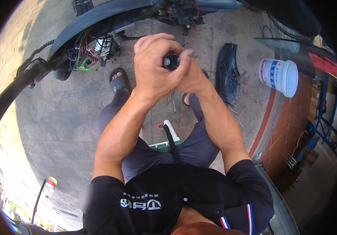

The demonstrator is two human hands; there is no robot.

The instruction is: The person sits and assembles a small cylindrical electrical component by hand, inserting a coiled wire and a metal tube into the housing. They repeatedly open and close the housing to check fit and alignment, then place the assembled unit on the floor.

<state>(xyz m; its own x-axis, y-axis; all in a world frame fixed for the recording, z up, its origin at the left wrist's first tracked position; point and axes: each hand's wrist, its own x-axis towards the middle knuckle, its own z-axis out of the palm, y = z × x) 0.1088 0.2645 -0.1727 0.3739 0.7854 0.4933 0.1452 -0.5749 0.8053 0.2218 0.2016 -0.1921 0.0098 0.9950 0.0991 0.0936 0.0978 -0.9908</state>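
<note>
My left hand (pixel 152 66) is closed around a short black cylindrical thing, with its thumb wrapped across the near side. Only the round, shiny dark end (pixel 171 61) of that thing shows, so its kind is unclear. Pressed up against the left hand from the right is my right hand (pixel 197 78), partly beneath it. Its fingers are hidden behind the left hand. Both hands are held together in front of me, above the paved ground. Beyond them stands a vehicle with a dark blue-grey curved body panel (pixel 94 23).
Loose coloured wires (pixel 84 55) hang from the vehicle at the left. A black curved plastic part (pixel 228 72) lies on the ground to the right, near a white bucket (pixel 278 76). Red tape (pixel 160 126) sits between my legs. A plastic bottle (pixel 50 187) stands at lower left.
</note>
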